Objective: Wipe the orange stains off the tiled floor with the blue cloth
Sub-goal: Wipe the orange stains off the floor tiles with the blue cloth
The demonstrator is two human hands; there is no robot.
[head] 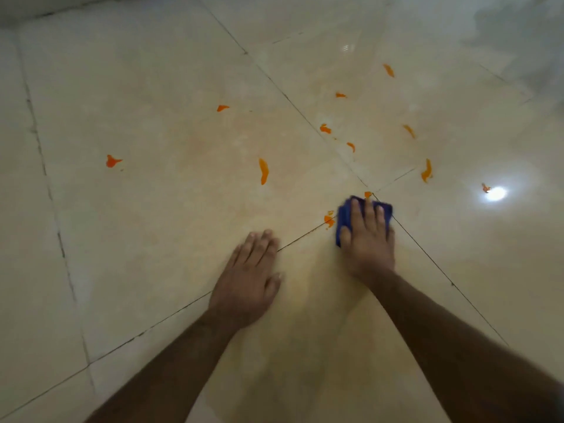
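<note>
While the right hand (367, 239) pressed flat on the cloth (344, 215), fingers spread over it and not clenched, the left hand (248, 279) lay open, palm down on the floor (152, 209), holding nothing. One stain (329, 219) sat just left of the cloth, touching its edge, and another (368, 194) showed right at the fingertips (354, 203). More stains were scattered beyond both hands, a long one (263, 171) ahead of the left hand and one (426, 171) ahead and to the right of the right hand
</note>
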